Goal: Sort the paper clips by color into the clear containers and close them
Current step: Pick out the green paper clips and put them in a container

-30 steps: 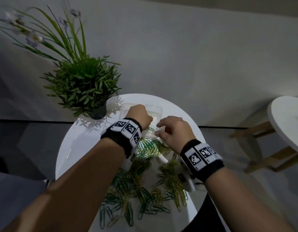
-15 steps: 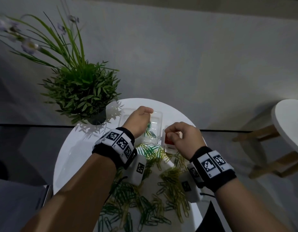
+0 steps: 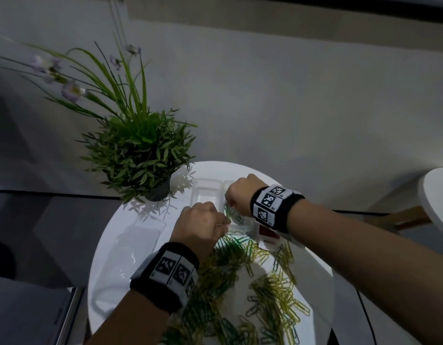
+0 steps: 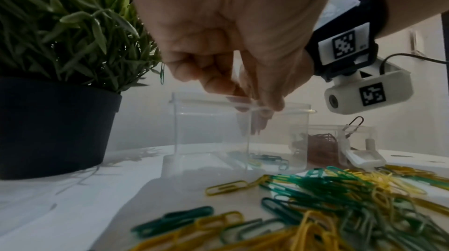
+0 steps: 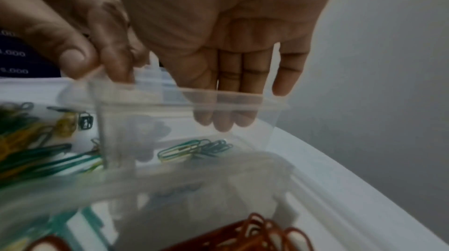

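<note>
Clear container [image 5: 189,140] – few green clips [image 5: 194,150] inside, right hand [image 5: 218,34] over rim

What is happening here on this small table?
A person is sorting paper clips by colour. The left hand pinches the rim of a clear box that holds a few green clips; the right hand reaches over it. Red clips fill another box. A green and yellow pile waits on the white table.
</note>
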`<state>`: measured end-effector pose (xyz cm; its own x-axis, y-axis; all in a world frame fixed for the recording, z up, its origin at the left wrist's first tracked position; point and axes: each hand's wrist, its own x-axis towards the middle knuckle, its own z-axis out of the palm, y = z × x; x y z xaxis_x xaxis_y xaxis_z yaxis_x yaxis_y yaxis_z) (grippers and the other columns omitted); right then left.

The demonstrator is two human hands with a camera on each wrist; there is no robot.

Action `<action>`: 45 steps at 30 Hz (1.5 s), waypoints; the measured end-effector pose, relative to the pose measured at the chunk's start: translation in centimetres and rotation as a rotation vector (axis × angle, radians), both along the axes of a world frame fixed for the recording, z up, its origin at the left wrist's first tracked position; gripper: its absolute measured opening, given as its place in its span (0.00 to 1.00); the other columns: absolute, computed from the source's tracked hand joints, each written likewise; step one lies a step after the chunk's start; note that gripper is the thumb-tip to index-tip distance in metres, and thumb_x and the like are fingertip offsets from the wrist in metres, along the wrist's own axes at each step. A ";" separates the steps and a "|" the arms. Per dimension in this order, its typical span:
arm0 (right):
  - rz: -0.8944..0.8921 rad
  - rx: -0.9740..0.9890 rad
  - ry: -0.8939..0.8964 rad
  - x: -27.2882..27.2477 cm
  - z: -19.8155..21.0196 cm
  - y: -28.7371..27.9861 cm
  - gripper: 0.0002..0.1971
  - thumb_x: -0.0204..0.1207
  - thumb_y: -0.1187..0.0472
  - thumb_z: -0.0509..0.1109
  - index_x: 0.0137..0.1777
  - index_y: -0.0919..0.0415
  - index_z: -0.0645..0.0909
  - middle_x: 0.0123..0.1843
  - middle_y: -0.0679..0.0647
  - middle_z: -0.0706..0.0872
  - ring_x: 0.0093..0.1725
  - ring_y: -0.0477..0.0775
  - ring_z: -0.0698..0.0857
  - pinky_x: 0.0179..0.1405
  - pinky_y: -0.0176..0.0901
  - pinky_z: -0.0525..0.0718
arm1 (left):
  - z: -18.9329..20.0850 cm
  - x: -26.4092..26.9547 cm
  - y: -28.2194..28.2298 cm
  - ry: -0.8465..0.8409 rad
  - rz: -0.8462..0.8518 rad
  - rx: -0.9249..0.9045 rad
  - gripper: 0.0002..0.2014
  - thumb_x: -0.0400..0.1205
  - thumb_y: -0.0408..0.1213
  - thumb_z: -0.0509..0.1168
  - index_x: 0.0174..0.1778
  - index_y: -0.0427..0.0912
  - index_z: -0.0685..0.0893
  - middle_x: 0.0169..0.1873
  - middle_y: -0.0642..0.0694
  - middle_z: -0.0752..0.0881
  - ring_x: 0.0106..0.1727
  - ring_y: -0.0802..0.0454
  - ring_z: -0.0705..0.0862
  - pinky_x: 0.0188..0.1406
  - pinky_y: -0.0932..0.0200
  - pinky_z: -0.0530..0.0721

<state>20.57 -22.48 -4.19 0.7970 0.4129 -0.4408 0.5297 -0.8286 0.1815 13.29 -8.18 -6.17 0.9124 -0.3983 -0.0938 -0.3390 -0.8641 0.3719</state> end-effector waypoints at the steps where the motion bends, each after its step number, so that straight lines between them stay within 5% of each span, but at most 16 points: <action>1: 0.007 -0.045 0.019 0.1 -0.3 0.3 0.14 0.73 0.61 0.71 0.58 0.49 0.85 0.58 0.49 0.86 0.61 0.56 0.82 0.62 0.49 0.71 | -0.1 0.1 0.1 -0.009 -0.012 0.025 0.15 0.85 0.51 0.57 0.65 0.60 0.83 0.59 0.52 0.81 0.63 0.51 0.75 0.59 0.56 0.69; 8: -0.006 -0.025 0.043 0.9 -1.2 0.6 0.13 0.68 0.57 0.76 0.53 0.43 0.88 0.52 0.44 0.89 0.55 0.51 0.83 0.54 0.46 0.63 | -0.9 0.6 1.1 -0.013 -0.004 -0.048 0.13 0.85 0.51 0.57 0.62 0.65 0.83 0.56 0.57 0.79 0.60 0.53 0.71 0.51 0.57 0.62; 16: -0.081 0.012 0.010 0.6 -1.3 0.7 0.09 0.63 0.57 0.79 0.45 0.50 0.88 0.43 0.46 0.90 0.46 0.50 0.85 0.60 0.51 0.62 | -1.2 0.9 1.6 0.002 0.002 -0.101 0.23 0.75 0.56 0.49 0.57 0.64 0.86 0.50 0.56 0.80 0.57 0.51 0.73 0.47 0.57 0.59; 24: -0.070 -0.014 0.007 0.5 -1.5 0.8 0.02 0.67 0.56 0.73 0.39 0.50 0.86 0.36 0.44 0.87 0.39 0.50 0.81 0.59 0.54 0.61 | -1.9 1.0 1.8 0.013 0.038 -0.168 0.22 0.73 0.55 0.52 0.54 0.62 0.88 0.43 0.58 0.75 0.56 0.50 0.74 0.48 0.57 0.59; 29: -0.164 0.268 0.061 0.8 0.6 -0.4 0.03 0.69 0.59 0.69 0.36 0.50 0.82 0.36 0.44 0.87 0.41 0.49 0.83 0.58 0.47 0.70 | -1.8 1.0 1.7 0.001 0.045 -0.161 0.17 0.77 0.54 0.56 0.54 0.63 0.88 0.41 0.60 0.72 0.56 0.53 0.72 0.48 0.58 0.59; 34: -0.442 0.656 0.235 0.4 2.8 -3.1 0.09 0.65 0.68 0.77 0.32 0.53 0.83 0.30 0.44 0.85 0.33 0.44 0.82 0.40 0.40 0.83 | -1.6 0.8 1.5 0.001 0.053 -0.202 0.21 0.72 0.54 0.54 0.53 0.62 0.89 0.45 0.62 0.75 0.55 0.56 0.71 0.48 0.60 0.57; 40: -0.627 0.883 0.338 -1.0 2.1 -5.4 0.12 0.67 0.75 0.76 0.45 0.59 0.89 0.30 0.49 0.88 0.33 0.41 0.84 0.51 0.42 0.83 | -1.6 0.6 1.3 0.001 0.059 -0.213 0.21 0.72 0.53 0.55 0.53 0.60 0.89 0.47 0.61 0.75 0.56 0.56 0.71 0.49 0.59 0.57; 45: -0.650 0.949 0.398 -3.1 2.3 -5.0 0.10 0.66 0.71 0.78 0.41 0.54 0.92 0.38 0.52 0.92 0.45 0.47 0.87 0.62 0.47 0.83 | -1.6 0.4 1.5 -0.040 0.091 -0.232 0.21 0.71 0.50 0.58 0.59 0.58 0.86 0.50 0.57 0.78 0.57 0.52 0.74 0.53 0.58 0.64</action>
